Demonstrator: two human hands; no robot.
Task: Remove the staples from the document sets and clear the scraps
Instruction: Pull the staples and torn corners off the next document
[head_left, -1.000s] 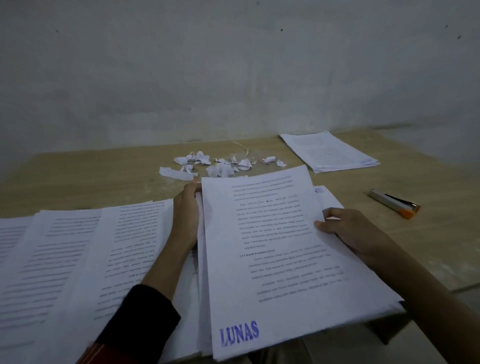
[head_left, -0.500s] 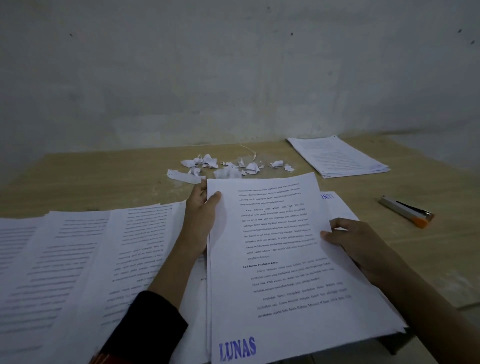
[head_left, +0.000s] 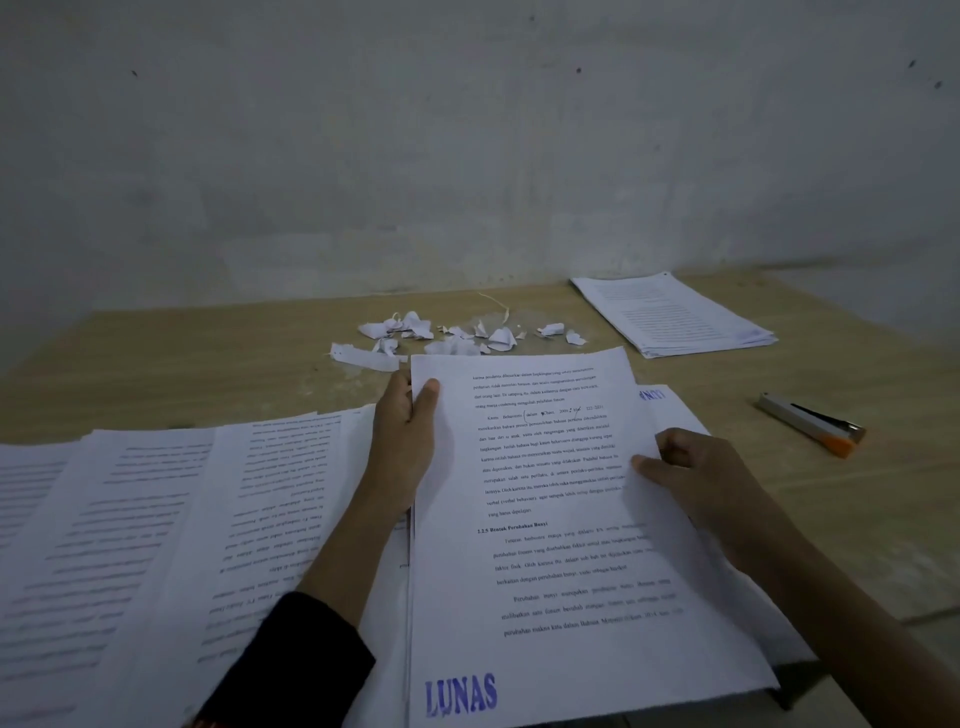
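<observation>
A document set (head_left: 550, 519) with printed text and a blue "LUNAS" stamp lies in front of me on the wooden table (head_left: 208, 364). My left hand (head_left: 405, 431) pinches its top left corner, thumb on the top sheet. My right hand (head_left: 696, 473) grips its right edge, thumb on the page. Another stamped sheet (head_left: 670, 405) shows underneath at the right. Torn paper scraps (head_left: 457, 335) lie in a small heap just beyond the set. No staple is visible at the held corner.
Several overlapping printed sheets (head_left: 156, 519) are spread to the left. A neat paper stack (head_left: 675, 317) lies at the far right by the wall. A silver and orange stapler (head_left: 810, 423) rests on the table at the right.
My left thumb has come over the top left corner and now pinches it. The document set has shifted slightly; my right hand keeps its hold on the right edge.
</observation>
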